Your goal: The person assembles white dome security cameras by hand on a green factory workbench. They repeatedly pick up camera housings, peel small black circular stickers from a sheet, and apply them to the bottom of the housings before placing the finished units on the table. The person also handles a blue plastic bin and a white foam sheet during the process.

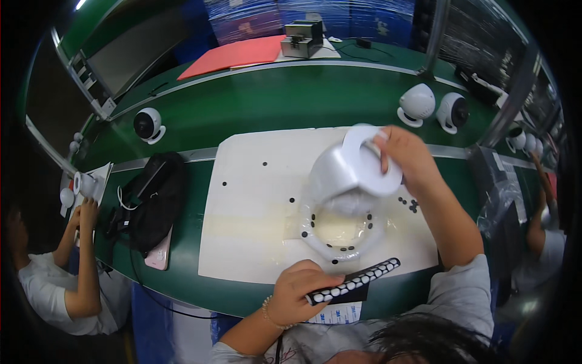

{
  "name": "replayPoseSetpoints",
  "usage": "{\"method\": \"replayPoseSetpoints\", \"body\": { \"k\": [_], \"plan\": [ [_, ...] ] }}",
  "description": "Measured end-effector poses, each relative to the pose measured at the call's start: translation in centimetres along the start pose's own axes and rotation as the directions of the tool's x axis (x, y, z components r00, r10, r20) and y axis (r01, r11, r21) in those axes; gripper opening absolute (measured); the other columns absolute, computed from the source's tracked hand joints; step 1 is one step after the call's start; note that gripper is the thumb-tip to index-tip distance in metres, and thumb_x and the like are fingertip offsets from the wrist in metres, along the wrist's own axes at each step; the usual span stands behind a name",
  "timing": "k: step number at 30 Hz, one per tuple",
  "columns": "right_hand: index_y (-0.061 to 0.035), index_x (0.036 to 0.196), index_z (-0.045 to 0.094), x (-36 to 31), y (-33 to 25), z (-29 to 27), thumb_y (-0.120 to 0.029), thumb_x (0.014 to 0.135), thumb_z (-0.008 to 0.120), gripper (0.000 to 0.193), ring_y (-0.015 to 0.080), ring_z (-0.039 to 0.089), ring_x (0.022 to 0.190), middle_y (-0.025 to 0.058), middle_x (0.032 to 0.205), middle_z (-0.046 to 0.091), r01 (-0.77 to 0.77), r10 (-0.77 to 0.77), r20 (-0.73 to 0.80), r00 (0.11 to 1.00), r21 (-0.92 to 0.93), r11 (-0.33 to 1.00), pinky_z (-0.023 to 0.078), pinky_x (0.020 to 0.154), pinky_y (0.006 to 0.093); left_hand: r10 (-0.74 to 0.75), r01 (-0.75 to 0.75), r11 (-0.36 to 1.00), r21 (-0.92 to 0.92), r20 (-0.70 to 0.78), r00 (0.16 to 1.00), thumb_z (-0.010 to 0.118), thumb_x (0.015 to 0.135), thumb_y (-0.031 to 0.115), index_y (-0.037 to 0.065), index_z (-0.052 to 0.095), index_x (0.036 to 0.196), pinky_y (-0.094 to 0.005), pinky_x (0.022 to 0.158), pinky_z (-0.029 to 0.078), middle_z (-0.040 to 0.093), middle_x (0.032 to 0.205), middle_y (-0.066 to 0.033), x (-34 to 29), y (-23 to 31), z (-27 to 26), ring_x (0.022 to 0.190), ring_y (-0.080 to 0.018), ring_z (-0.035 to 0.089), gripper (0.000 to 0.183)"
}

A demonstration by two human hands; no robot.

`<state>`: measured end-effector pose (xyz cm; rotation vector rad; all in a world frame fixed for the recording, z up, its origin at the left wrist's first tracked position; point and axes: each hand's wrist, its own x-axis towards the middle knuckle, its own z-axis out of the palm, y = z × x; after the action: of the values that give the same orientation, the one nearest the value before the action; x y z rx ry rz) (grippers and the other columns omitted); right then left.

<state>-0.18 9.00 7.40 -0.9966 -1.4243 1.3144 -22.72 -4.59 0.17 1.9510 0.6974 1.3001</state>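
My right hand [407, 156] grips the disc-shaped foot of a white, ball-shaped device [336, 173], which is tilted and smeared by motion. Directly below it, a white ring-shaped cushion [357, 250] lies on a pale board [242, 230], with small black dots around it. My left hand [301, 294] is closed on one end of a black strip with white round spots [357, 282], near the board's front edge. Several more black dots [411, 205] lie to the right of the ring; others are scattered to its left.
White devices with round feet stand on the green belt, one left [147, 125] and two right [417, 104]. A black bag [159, 200] and a pink phone [159, 253] lie left of the board. Metal boxes [298, 42] stand behind. Other people work at both sides.
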Motion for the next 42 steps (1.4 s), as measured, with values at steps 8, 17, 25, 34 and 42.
{"method": "replayPoseSetpoints", "body": {
  "k": [8,17,25,34,42],
  "plan": [
    [-0.0021,0.103,0.052,-6.1,2.1,1.3,-0.024,0.081,0.06,0.032,0.0131,0.055,0.07,0.006,0.08,0.058,0.028,-0.02,0.026,0.999,-0.355,0.934,0.043,0.062,0.0256,-0.247,0.202,0.961,-0.188,-0.262,0.933,0.069,0.065,-0.007,-0.001,0.061,0.08,-0.0235,0.055,0.042,0.059,0.071,-0.0105,-0.6,0.8,0.8,0.062,-0.0147,0.055,0.018],
    [-0.0076,0.107,0.052,-11.3,1.4,1.9,-0.013,0.069,0.07,0.042,0.0236,0.056,0.08,0.0057,0.089,0.059,0.701,-0.579,0.401,0.71,-0.479,0.529,0.043,0.071,0.0337,-0.378,0.298,0.915,-0.272,-0.318,0.869,0.069,0.064,-0.007,-0.003,0.054,0.078,-0.0246,0.053,0.041,0.057,0.068,-0.0104,-0.7,0.6,1.8,0.059,-0.0139,0.052,0.021],
    [-0.0097,0.083,0.062,-11.0,1.1,1.4,-0.009,0.068,0.067,0.016,0.0221,0.056,0.082,0.0015,0.092,0.06,0.682,-0.554,0.402,0.73,-0.492,0.541,0.043,0.068,0.0335,-0.12,0.114,0.993,-0.038,-0.294,0.948,0.068,0.06,-0.009,-0.001,0.056,0.073,-0.0267,0.05,0.04,0.055,0.063,-0.0108,0.1,0.5,1.9,0.055,-0.0189,0.052,0.019],
    [-0.0092,0.078,0.06,-10.9,1.2,0.5,-0.008,0.067,0.068,0.014,0.0262,0.047,0.106,0.0057,0.111,0.054,0.7,-0.555,0.429,0.713,-0.389,0.599,0.036,0.089,0.0371,-0.033,0.046,0.998,0.047,-0.246,0.969,0.066,0.058,-0.01,-0.001,0.059,0.076,-0.0284,0.052,0.041,0.059,0.066,-0.0095,0.3,0.4,2.0,0.057,-0.0207,0.053,0.022],
    [-0.0104,0.089,0.057,-10.8,1.0,0.7,-0.007,0.07,0.066,0.021,0.0266,0.048,0.104,0.0066,0.109,0.054,0.684,-0.63,0.291,0.72,-0.45,0.574,0.036,0.086,0.0382,-0.116,0.124,0.992,0.006,-0.302,0.946,0.069,0.059,-0.01,-0.001,0.057,0.074,-0.0272,0.051,0.04,0.055,0.062,-0.01,-0.1,0.2,1.9,0.056,-0.0196,0.052,0.021]
  ]
}}
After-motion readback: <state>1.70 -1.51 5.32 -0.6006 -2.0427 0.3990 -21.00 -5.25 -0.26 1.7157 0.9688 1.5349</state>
